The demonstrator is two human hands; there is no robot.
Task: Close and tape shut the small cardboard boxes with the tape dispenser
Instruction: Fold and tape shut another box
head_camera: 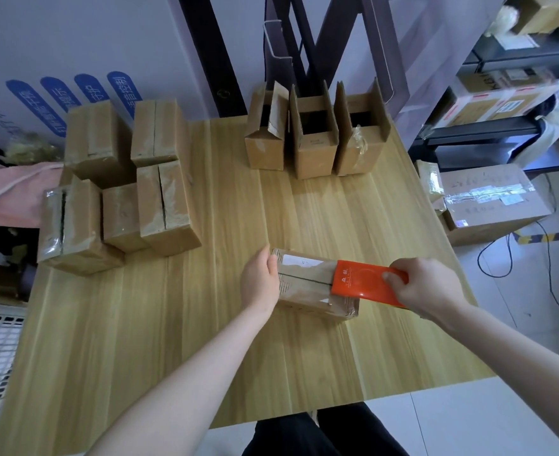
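Head view, and we're mid-seal. The small cardboard box [307,286] lies on its side near the front middle of the desk [205,340], flaps folded in, the seam running left to right along the top. The left hand [260,281] is cupped round the box's left end, thumb up on the far edge, fingers curled against the cardboard, pinning it down. The right hand [426,287] has a firm wrap on the orange tape dispenser [367,281], thumb pressed on top. The dispenser's front edge sits on the box's right half, squarely over the seam. Glossy film shows along the top, though how much of it is fresh tape I can't tell from here.

So the step in hand looks like laying the strip along the closing seam. Next, by my reading, the dispenser needs to run on past the box's end so the tape laps down over the edge, then a tilt to bite the tape off on the cutter, with the left hand keeping the box from sliding.

Further back, the score. Five sealed boxes [120,179] are clustered at the far left of the desk, tape shining across their tops. Three open boxes [314,136] stand in a row at the far edge, flaps up, waiting their turn. A large taped carton [492,199] sits on the floor off to the right, below dark shelving [502,93].
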